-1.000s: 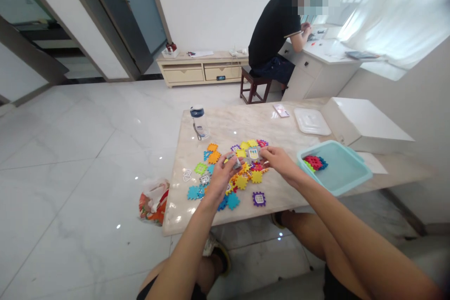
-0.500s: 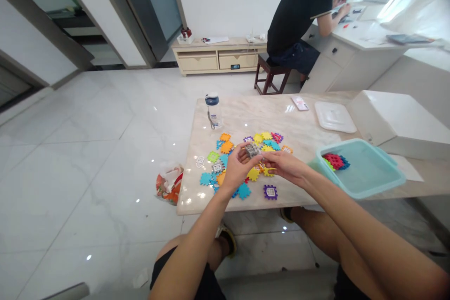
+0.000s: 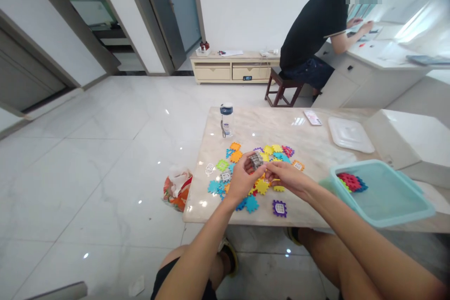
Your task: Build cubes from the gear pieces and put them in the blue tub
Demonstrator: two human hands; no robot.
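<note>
Grey toothed pieces (image 3: 256, 160), apparently joined together, are held above the table by my left hand (image 3: 245, 173), whose fingers wrap round them. My right hand (image 3: 286, 177) is at their right side, thumb and fingers pinched together near the edge; what lies between those fingertips is too small to make out. Below and around both hands lie flat toothed pieces in several colours, among them an orange piece (image 3: 236, 156), a green piece (image 3: 222, 165), a blue piece (image 3: 251, 204) and a yellow piece (image 3: 262, 186). A purple piece (image 3: 279, 208) lies nearer the front edge.
On the marble table (image 3: 207, 211) stand a bottle (image 3: 227, 122) and, at right, a turquoise tub (image 3: 383, 197) holding a few pieces. A white lid (image 3: 350, 135) lies behind it. A plastic bag (image 3: 177, 191) is on the floor. Beyond, a person (image 3: 314, 28) sits on a stool.
The camera view has shifted, so the table and both hands appear lower and slightly to the right. Both hands remain at the grey pieces, which appear turned a little.
</note>
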